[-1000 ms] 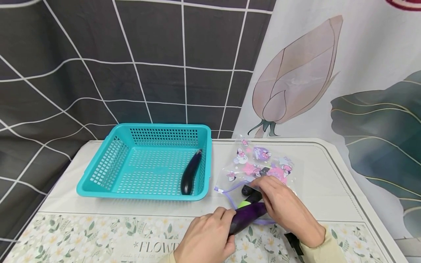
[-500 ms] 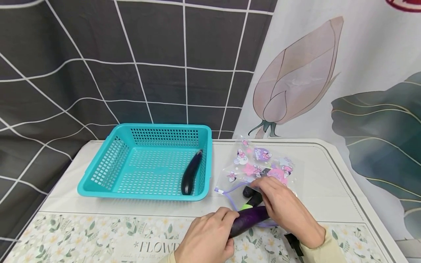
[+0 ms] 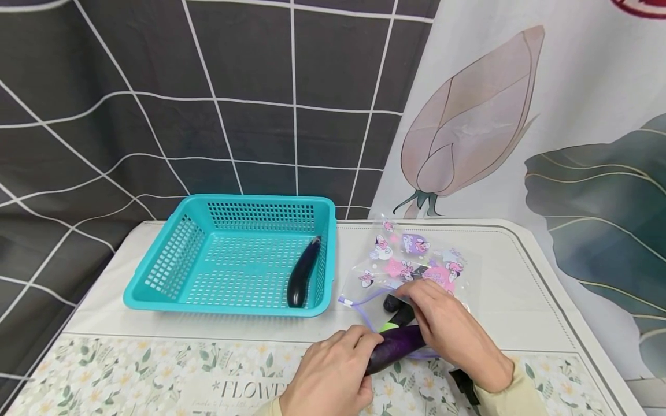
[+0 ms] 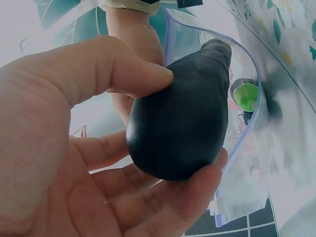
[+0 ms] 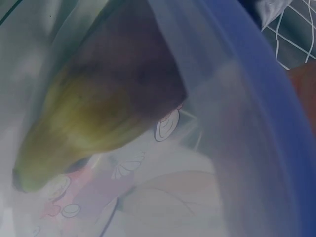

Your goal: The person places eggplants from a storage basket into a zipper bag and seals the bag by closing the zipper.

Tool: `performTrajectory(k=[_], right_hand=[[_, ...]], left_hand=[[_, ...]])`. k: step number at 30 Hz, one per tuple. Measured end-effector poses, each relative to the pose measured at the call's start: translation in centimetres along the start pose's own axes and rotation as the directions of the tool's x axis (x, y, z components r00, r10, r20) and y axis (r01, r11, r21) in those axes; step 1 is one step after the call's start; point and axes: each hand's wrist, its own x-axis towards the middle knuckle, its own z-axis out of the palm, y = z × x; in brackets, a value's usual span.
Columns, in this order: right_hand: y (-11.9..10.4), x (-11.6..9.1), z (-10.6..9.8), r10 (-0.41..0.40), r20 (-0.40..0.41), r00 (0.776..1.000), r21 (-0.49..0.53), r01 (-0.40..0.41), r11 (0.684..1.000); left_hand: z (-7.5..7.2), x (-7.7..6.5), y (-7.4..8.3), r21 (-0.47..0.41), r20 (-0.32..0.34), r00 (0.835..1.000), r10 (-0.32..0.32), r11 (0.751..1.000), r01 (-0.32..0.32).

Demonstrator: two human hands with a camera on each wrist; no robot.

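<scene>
My left hand point(image 3: 330, 372) grips the thick end of a dark purple eggplant point(image 3: 395, 348), thumb on one side and fingers curled on the other. Its narrow end lies within the mouth of a clear zip bag point(image 4: 244, 197) with a purple edge and pink cartoon prints. At that mouth, my right hand point(image 3: 450, 323) holds the bag with bent fingers, partly hiding the eggplant's far end. Dark items point(image 3: 393, 303) with a lime-green part point(image 4: 245, 95) show inside the bag. The right wrist view catches a blurred purple shape with a yellow-green end point(image 5: 84, 123).
Left of the bag stands a turquoise basket point(image 3: 130, 297) with another eggplant point(image 3: 302, 276) along its right wall. A floral cloth point(image 3: 151, 375) covers the near table. A dark gridded curtain point(image 3: 250, 133) hangs behind. A black strap point(image 3: 465, 386) shows by my right wrist.
My left hand and the eggplant have shifted slightly right, and the eggplant lies a little flatter. More of its narrow end is behind my right hand, which has stayed put.
</scene>
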Motion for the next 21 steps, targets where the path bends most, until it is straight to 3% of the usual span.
performTrajectory(k=[21], right_hand=[[0.0, -0.1, -0.1, 0.002, 0.004, 1.000, 0.006, -0.002, 1.000]], left_hand=[[1.1, 0.3, 0.2, -0.002, 0.012, 1.000, 0.015, 1.000, -0.015]])
